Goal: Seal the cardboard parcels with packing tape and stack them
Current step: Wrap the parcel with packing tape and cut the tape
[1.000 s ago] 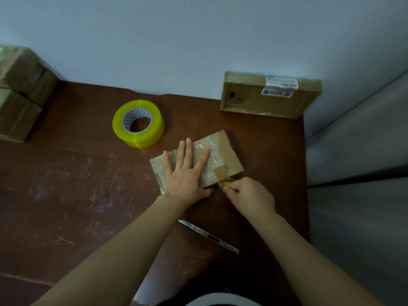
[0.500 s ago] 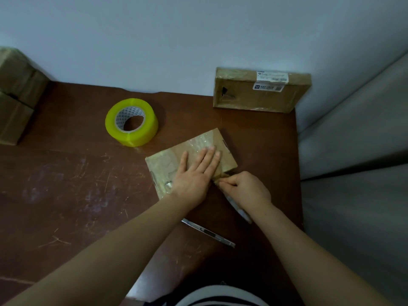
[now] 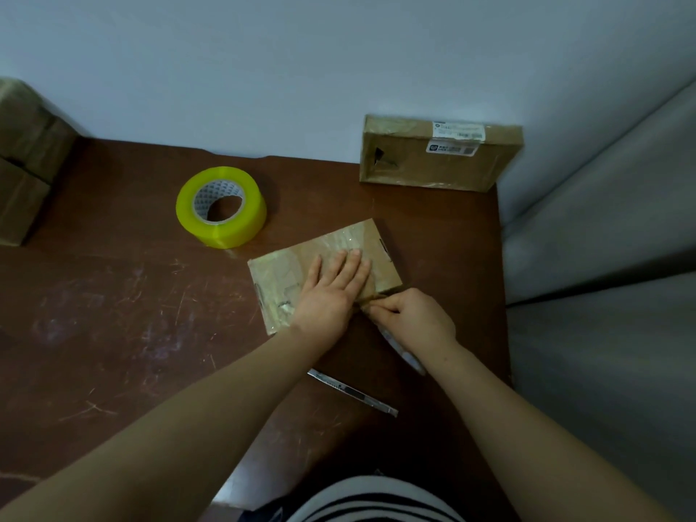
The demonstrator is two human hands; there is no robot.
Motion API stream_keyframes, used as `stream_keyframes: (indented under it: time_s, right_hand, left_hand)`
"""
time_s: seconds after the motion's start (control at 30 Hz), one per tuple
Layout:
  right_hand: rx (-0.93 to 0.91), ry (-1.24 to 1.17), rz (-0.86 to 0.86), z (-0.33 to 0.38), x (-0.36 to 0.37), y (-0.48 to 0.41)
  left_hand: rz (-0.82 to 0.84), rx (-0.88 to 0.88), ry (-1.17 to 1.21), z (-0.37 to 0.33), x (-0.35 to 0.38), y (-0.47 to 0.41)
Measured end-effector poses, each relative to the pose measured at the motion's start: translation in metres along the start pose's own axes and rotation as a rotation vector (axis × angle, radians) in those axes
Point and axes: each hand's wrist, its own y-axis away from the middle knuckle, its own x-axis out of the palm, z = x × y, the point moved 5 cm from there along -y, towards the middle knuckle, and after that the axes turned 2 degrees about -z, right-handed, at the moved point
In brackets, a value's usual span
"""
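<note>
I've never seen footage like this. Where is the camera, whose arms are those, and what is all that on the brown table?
There is no machine here. These are a person's two bare arms, filmed by one wide-angle camera worn on the head, looking forward and down.

The left hand lies flat, pressing a small cardboard parcel onto the brown table. The right hand pinches what looks like a strip of clear tape at the parcel's near edge.

Beyond the parcel sits a yellow tape roll. Nearer the person lies a slim utility knife, touched by neither hand. A labelled parcel rests against the wall at the back right, and more boxes are stacked at the far left.
</note>
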Motion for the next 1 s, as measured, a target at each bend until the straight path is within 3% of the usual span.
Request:
stream_keyframes:
  time_s: [0.17, 0.23, 0.3, 0.37, 0.43, 0.6, 0.7, 0.77, 0.9, 1.0]
  right_hand:
    - [0.077, -0.293, 0.003, -0.007, -0.002, 0.012]
    - [0.140, -0.498, -0.008, -0.012, -0.002, 0.019]
    - [0.162, -0.646, -0.020, -0.016, 0.001, 0.027]
    - [0.151, -0.719, -0.015, -0.016, 0.006, 0.036]
    - [0.112, -0.703, 0.011, -0.013, 0.014, 0.044]
    - [0.082, -0.753, 0.033, -0.021, 0.023, 0.051]
    - [0.146, -0.836, -0.178, -0.046, 0.018, 0.056]
    - [0.124, -0.665, -0.276, -0.065, 0.024, 0.058]
    - [-0.151, -0.038, 0.004, -0.059, 0.076, 0.066]
    - [-0.337, 0.301, -0.008, -0.038, 0.100, 0.071]
  left_hand:
    - [0.058, 0.007, 0.116, 0.008, -0.018, 0.001]
    - [-0.074, -0.154, 0.285, 0.010, -0.026, 0.021]
    - [-0.154, -0.452, 0.592, 0.006, -0.026, 0.045]
    - [0.116, -0.780, 1.101, -0.011, -0.010, 0.058]
    - [0.355, -0.943, 1.485, -0.030, -0.001, 0.060]
    - [0.398, -1.009, 1.680, -0.037, 0.000, 0.053]
    - [0.382, -1.031, 1.703, -0.036, -0.001, 0.056]
    - [0.412, -1.013, 1.679, -0.034, -0.003, 0.060]
    - [0.415, -1.094, 1.378, -0.017, -0.010, 0.076]
    - [0.377, -1.126, 1.270, 0.002, -0.011, 0.086]
